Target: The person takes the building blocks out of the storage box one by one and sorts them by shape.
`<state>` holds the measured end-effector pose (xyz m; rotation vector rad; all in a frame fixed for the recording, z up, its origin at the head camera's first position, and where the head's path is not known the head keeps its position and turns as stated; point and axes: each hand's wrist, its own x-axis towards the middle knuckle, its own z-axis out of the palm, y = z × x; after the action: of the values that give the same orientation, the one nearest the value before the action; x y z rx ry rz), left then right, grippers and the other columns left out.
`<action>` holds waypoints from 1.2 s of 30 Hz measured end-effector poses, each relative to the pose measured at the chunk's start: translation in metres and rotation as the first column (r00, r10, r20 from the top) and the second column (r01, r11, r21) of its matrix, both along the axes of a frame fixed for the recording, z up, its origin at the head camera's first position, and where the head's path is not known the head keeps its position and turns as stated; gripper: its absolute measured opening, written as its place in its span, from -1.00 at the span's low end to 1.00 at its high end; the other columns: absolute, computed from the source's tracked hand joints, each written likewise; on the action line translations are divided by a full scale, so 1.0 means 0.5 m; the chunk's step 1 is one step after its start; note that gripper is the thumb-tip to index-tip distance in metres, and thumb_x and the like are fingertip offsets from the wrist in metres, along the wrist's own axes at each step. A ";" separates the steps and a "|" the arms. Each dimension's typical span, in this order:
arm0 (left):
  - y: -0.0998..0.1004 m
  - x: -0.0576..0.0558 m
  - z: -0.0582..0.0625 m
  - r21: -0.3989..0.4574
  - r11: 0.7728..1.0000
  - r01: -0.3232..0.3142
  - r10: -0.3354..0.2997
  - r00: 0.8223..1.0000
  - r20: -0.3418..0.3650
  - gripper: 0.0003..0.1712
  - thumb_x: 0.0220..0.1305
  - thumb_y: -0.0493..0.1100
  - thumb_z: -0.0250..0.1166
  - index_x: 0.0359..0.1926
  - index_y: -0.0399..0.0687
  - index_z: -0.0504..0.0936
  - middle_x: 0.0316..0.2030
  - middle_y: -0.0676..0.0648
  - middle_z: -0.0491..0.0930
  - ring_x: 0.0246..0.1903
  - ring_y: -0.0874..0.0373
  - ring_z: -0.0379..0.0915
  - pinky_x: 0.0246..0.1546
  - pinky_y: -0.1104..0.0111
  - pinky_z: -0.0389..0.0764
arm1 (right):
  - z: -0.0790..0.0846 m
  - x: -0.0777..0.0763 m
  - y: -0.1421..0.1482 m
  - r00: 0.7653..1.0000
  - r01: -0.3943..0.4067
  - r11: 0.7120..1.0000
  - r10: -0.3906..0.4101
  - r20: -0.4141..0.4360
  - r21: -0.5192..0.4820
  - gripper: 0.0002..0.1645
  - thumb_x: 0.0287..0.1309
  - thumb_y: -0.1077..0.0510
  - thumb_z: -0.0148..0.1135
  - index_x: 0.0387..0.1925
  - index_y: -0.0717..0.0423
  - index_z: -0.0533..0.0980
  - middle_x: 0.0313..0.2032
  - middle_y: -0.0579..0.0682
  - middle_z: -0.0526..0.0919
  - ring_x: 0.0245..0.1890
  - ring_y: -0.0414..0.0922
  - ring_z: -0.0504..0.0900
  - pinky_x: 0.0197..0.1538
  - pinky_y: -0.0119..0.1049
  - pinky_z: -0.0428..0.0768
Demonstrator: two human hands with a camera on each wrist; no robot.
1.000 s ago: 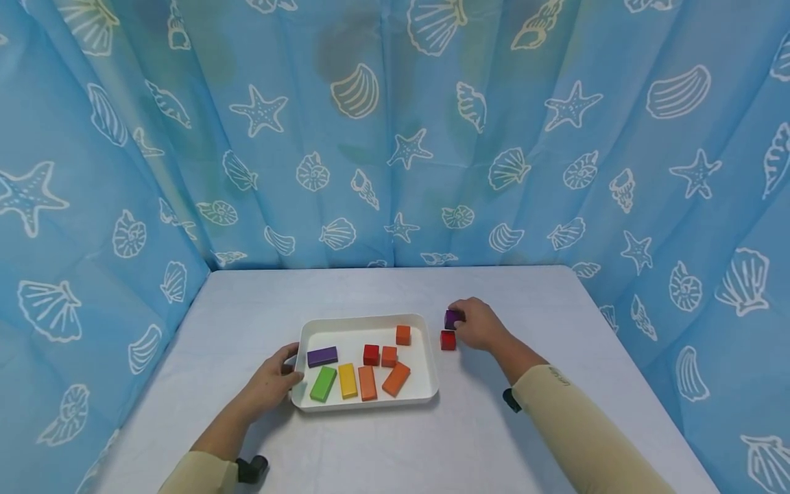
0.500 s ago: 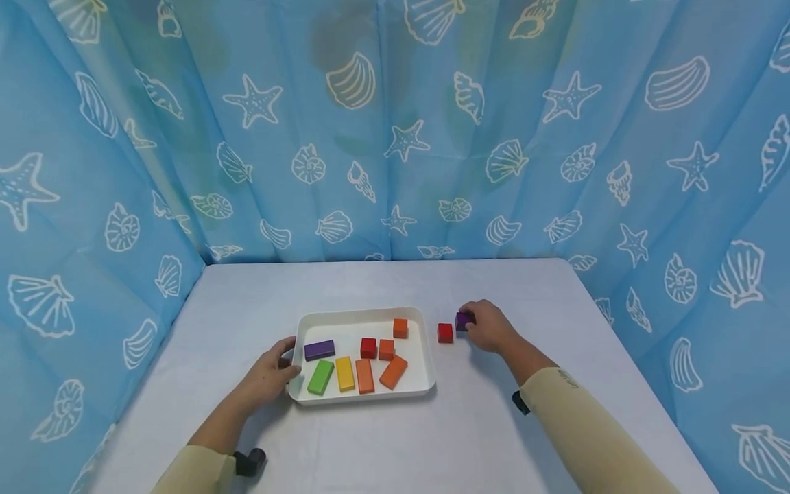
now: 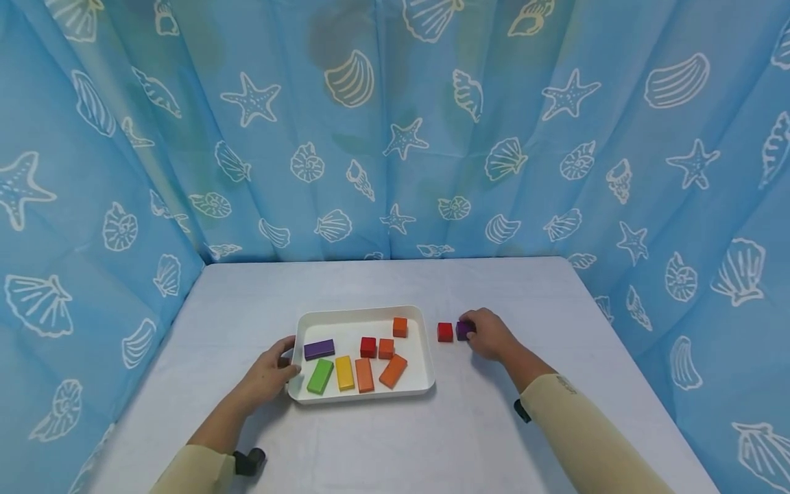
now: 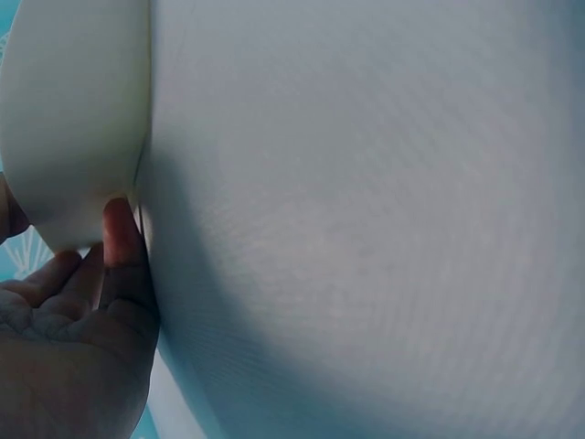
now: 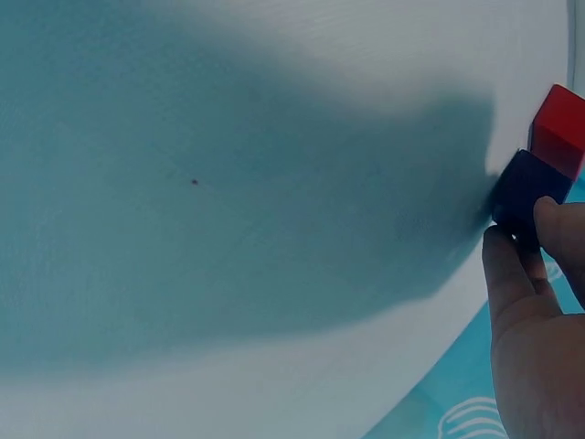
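Observation:
My right hand (image 3: 490,334) pinches a purple cube (image 3: 462,331) between thumb and fingers, on the white table right of the tray. A red cube (image 3: 445,333) sits just left of it; in the right wrist view the purple cube (image 5: 528,189) and red cube (image 5: 559,128) stand side by side. With thumb and fingers, my left hand (image 3: 268,372) holds the left end of a white tray (image 3: 395,394). The left wrist view shows the thumb against the outer wall of the tray (image 4: 78,101).
Inside the tray lie a purple block (image 3: 319,349), a green block (image 3: 320,377), a yellow block (image 3: 344,373), two orange blocks (image 3: 364,375), a red cube (image 3: 367,347) and two orange cubes (image 3: 400,327). A blue shell-print curtain (image 3: 395,171) stands behind the table (image 3: 345,453).
My right hand has carried the purple cube from behind the red cube round to its right side, then nearer to me, level with it. The left hand stays at the tray; the head view has shifted slightly.

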<state>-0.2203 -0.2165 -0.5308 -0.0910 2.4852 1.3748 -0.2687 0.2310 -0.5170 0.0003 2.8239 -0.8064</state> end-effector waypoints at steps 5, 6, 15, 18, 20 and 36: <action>0.000 0.000 0.000 0.007 1.000 0.000 0.000 1.000 -0.003 -0.18 0.53 -0.23 0.25 0.67 -0.17 0.13 0.61 -0.34 0.13 0.43 -0.33 0.32 0.34 -0.17 0.49 | -0.001 0.002 -0.004 1.000 0.019 1.000 -0.019 0.011 0.004 -0.45 0.40 0.35 0.32 0.38 0.24 0.51 0.26 0.25 0.53 0.32 0.24 0.49 0.29 0.18 0.60; 0.000 -0.001 0.000 0.006 1.000 -0.001 0.001 1.000 -0.005 -0.18 0.53 -0.23 0.24 0.67 -0.17 0.13 0.61 -0.35 0.13 0.43 -0.34 0.32 0.33 -0.17 0.50 | -0.002 0.001 -0.005 1.000 0.018 1.000 -0.018 0.010 0.002 -0.45 0.40 0.35 0.31 0.38 0.24 0.51 0.25 0.25 0.53 0.32 0.24 0.49 0.29 0.18 0.60; -0.001 0.000 -0.001 -0.009 1.000 -0.003 0.003 1.000 -0.011 -0.17 0.52 -0.23 0.25 0.67 -0.20 0.11 0.60 -0.39 0.13 0.47 -0.39 0.24 0.39 -0.23 0.40 | -0.004 -0.002 -0.008 1.000 0.017 1.000 -0.018 0.008 0.004 -0.46 0.42 0.36 0.29 0.39 0.25 0.49 0.26 0.25 0.52 0.33 0.23 0.49 0.31 0.17 0.59; 0.001 -0.001 -0.001 -0.016 1.000 -0.005 0.005 1.000 -0.010 -0.17 0.52 -0.24 0.25 0.67 -0.20 0.11 0.61 -0.38 0.11 0.48 -0.40 0.22 0.39 -0.23 0.38 | -0.004 -0.002 -0.005 1.000 0.016 1.000 -0.016 0.016 0.002 -0.44 0.41 0.34 0.30 0.40 0.25 0.48 0.26 0.26 0.52 0.32 0.23 0.49 0.30 0.17 0.59; 0.002 -0.002 0.000 -0.012 1.000 -0.009 0.008 1.000 -0.005 -0.17 0.52 -0.23 0.25 0.67 -0.19 0.11 0.62 -0.37 0.10 0.49 -0.39 0.21 0.40 -0.22 0.37 | -0.002 -0.002 -0.001 1.000 0.010 1.000 -0.011 0.018 0.013 -0.41 0.41 0.31 0.32 0.42 0.23 0.46 0.28 0.26 0.51 0.31 0.23 0.50 0.30 0.16 0.60; 0.002 0.000 0.003 -0.013 1.000 -0.011 0.011 1.000 0.005 -0.17 0.53 -0.22 0.26 0.67 -0.19 0.12 0.59 -0.39 0.14 0.49 -0.41 0.20 0.41 -0.24 0.35 | 0.061 -0.027 -0.066 1.000 -0.017 1.000 0.017 -0.004 -0.019 -0.23 0.29 0.21 0.47 0.48 0.14 0.42 0.33 0.20 0.50 0.29 0.16 0.56 0.14 0.01 0.73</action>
<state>-0.2205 -0.2157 -0.5292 -0.1104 2.4934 1.3614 -0.2820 0.1980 -0.4863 -0.0279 2.8163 -0.8301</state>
